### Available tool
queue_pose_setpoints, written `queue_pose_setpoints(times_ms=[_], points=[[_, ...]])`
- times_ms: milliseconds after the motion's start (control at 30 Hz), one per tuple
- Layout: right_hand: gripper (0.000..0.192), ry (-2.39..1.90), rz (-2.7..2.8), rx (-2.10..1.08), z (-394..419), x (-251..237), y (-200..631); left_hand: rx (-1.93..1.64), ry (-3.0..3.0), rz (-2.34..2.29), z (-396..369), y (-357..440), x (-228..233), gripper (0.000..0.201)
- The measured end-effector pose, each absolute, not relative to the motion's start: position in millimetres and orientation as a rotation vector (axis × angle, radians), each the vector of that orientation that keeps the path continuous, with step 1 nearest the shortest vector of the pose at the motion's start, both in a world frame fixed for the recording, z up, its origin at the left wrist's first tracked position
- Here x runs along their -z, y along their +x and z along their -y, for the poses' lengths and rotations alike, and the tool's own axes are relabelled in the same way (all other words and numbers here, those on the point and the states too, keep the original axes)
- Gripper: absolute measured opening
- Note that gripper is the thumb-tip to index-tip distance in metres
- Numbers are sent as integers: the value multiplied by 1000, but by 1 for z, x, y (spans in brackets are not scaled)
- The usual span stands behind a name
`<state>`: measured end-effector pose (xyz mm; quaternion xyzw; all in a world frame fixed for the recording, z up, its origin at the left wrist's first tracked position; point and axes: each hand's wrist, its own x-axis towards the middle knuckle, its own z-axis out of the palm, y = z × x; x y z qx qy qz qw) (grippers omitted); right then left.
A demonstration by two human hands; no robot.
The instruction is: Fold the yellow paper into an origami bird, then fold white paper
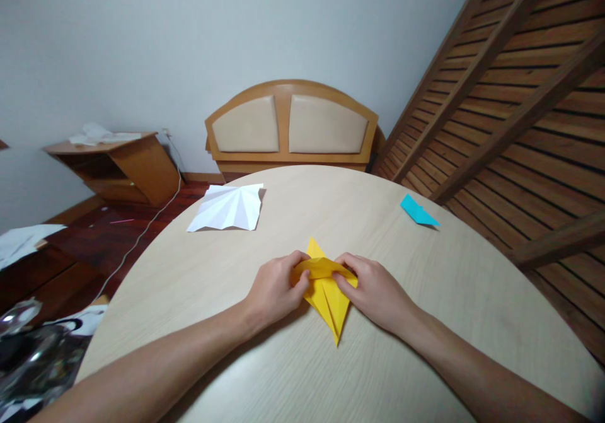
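Note:
A folded sheet of yellow origami paper (333, 300) lies at the middle of the table, one point toward me and another pointing away. My left hand (278, 284) pinches its left side, thumb on the near face and fingers behind a raised flap. On the right side, my right hand (373, 287) grips the same paper in a like way. Between the two hands the flap bows upward. Some fingertips are hidden behind the paper.
The round pale wooden table (302, 379) carries a creased white paper (229, 208) at far left and a folded blue paper (418, 210) at far right. Beyond stand a headboard (282, 155) and a small cabinet (142, 171). Wooden slats (534, 158) rise on the right.

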<state>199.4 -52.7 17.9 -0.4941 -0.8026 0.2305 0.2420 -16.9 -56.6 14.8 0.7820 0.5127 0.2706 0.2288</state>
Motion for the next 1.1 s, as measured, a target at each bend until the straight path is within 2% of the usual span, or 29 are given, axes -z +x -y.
queue_pose_setpoints(times_ms=[233, 800, 967, 1100], points=[[11, -1390, 2123, -652, 52, -16, 198, -661, 2041, -1430, 59, -15, -19, 36], [4, -1514, 2222, -452, 53, -13, 197, -734, 2050, -1467, 63, -12, -18, 26], [5, -1565, 2186, -491, 50, -12, 201, -776, 2019, -1389, 63, -15, -18, 35], [5, -1586, 2179, -509, 49, -13, 204, -826, 1949, -1338, 61, -16, -16, 25]])
